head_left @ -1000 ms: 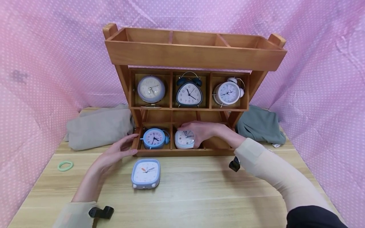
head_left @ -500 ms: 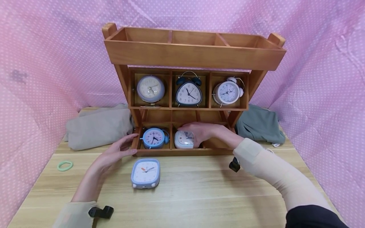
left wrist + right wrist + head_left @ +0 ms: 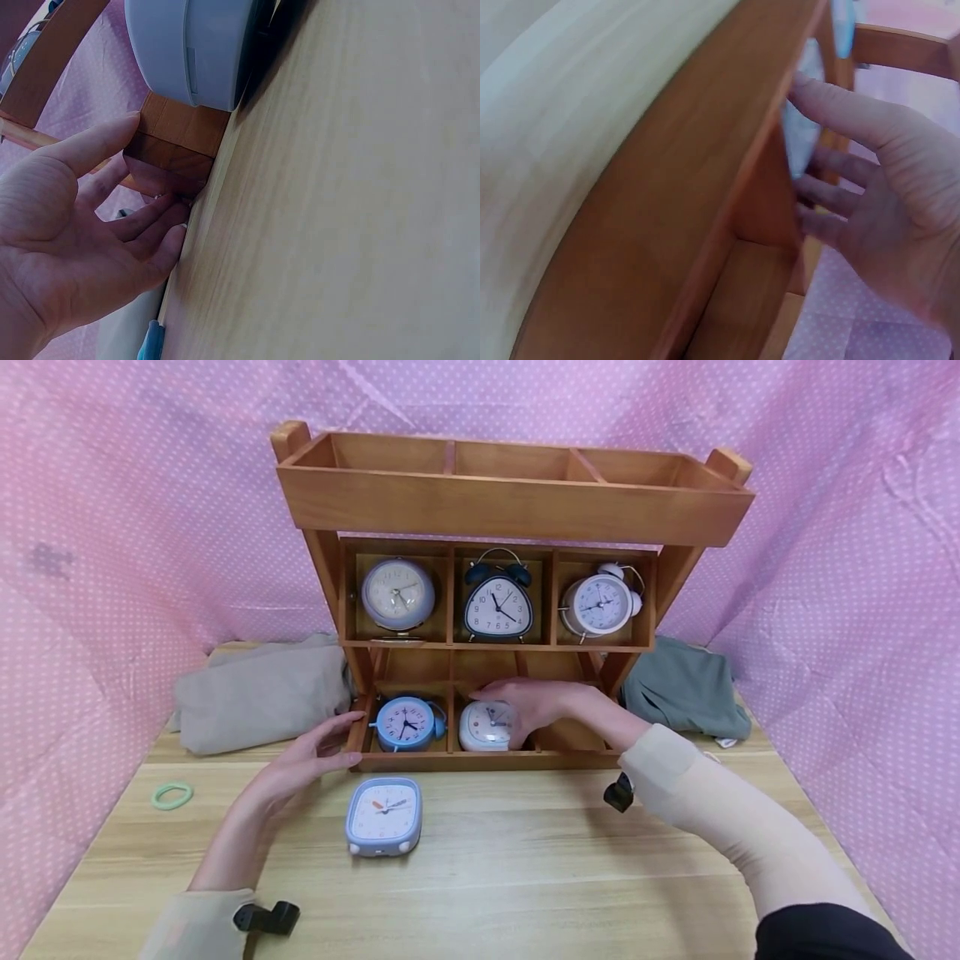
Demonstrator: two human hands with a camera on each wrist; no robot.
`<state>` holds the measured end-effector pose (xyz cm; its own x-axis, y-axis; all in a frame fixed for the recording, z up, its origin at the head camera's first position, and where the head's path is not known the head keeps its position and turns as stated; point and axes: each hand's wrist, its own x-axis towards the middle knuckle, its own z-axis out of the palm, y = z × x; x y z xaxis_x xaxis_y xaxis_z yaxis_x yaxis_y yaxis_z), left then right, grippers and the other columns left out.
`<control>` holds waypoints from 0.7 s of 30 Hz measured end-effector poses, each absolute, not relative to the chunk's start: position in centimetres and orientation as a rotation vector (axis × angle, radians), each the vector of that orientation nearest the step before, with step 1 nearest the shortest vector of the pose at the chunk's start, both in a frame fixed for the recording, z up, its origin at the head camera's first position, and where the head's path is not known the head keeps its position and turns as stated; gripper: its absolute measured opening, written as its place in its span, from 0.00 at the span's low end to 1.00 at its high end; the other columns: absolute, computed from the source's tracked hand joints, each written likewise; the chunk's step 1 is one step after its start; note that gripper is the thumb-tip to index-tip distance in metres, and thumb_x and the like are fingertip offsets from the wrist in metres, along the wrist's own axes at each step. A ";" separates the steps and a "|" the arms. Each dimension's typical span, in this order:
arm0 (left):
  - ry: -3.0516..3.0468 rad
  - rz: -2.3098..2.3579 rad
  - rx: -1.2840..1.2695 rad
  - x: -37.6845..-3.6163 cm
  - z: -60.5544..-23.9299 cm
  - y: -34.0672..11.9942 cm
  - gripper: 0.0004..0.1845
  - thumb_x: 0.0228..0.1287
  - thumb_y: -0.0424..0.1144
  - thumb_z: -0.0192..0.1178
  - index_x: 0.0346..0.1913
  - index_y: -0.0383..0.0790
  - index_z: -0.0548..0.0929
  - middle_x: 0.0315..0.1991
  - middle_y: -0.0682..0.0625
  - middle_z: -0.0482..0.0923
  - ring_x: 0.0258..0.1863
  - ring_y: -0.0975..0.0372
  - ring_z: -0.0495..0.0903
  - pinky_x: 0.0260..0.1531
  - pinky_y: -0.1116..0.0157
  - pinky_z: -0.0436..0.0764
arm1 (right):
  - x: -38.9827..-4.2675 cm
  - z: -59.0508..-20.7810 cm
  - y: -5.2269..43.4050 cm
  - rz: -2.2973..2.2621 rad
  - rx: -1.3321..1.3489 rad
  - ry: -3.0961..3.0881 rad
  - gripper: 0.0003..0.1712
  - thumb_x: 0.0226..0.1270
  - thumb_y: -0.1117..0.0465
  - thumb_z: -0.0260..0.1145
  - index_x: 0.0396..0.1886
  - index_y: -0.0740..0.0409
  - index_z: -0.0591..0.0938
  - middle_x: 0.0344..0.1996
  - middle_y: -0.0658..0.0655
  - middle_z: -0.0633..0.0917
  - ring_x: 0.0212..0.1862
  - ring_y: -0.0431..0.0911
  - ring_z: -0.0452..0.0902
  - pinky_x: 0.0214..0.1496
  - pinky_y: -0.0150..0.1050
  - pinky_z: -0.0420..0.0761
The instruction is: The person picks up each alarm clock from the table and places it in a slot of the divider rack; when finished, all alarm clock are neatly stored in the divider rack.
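A wooden shelf (image 3: pixel 510 510) stands at the back of the table. My right hand (image 3: pixel 540 706) reaches into its bottom middle compartment and holds a small white clock (image 3: pixel 482 727) by the top and right side. In the right wrist view the fingers (image 3: pixel 832 161) lie around the clock's edge (image 3: pixel 804 127) behind the shelf's front rail (image 3: pixel 682 210). My left hand (image 3: pixel 300 764) is open, its fingertips (image 3: pixel 124 127) touching the shelf's lower left corner (image 3: pixel 176 139). A pale blue square clock (image 3: pixel 383 816) lies face up on the table in front of the shelf. It also shows in the left wrist view (image 3: pixel 187 45).
A blue round clock (image 3: pixel 405 723) sits in the bottom left compartment. Three clocks fill the middle row (image 3: pixel 497 602). Beige cloth (image 3: pixel 258 693) lies left of the shelf and grey-green cloth (image 3: pixel 682 689) right of it. A green ring (image 3: pixel 172 796) lies at the table's left.
The right hand has eased the white clock a little deeper into the bottom middle compartment. The left hand has stayed at the shelf's corner.
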<state>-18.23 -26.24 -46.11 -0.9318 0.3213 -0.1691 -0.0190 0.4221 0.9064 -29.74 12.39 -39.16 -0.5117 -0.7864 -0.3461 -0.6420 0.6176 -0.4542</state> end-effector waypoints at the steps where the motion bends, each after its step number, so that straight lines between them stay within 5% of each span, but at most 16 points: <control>1: 2.367 1.511 0.263 -18.3 -46.1 -26.2 0.40 0.72 0.46 0.65 0.81 0.46 0.58 0.82 0.34 0.49 0.80 0.35 0.51 0.78 0.36 0.55 | -29.7 -38.9 12.6 -0.379 -1.121 2.334 0.54 0.58 0.57 0.80 0.81 0.53 0.62 0.79 0.58 0.66 0.76 0.53 0.65 0.77 0.53 0.71; 8: 2.377 1.490 0.270 -18.3 -46.1 -26.1 0.40 0.72 0.47 0.64 0.81 0.46 0.58 0.82 0.35 0.50 0.80 0.35 0.51 0.78 0.36 0.55 | -27.8 -38.2 13.5 -0.594 -1.134 2.484 0.43 0.70 0.54 0.71 0.81 0.51 0.64 0.78 0.56 0.68 0.79 0.54 0.64 0.79 0.54 0.69; 21: 2.395 1.467 0.279 -18.5 -46.4 -26.2 0.40 0.73 0.49 0.63 0.81 0.46 0.57 0.83 0.35 0.49 0.81 0.36 0.51 0.77 0.36 0.55 | -21.3 -40.4 9.4 -1.266 -1.190 2.441 0.38 0.68 0.57 0.73 0.76 0.48 0.71 0.62 0.59 0.84 0.63 0.54 0.81 0.66 0.54 0.82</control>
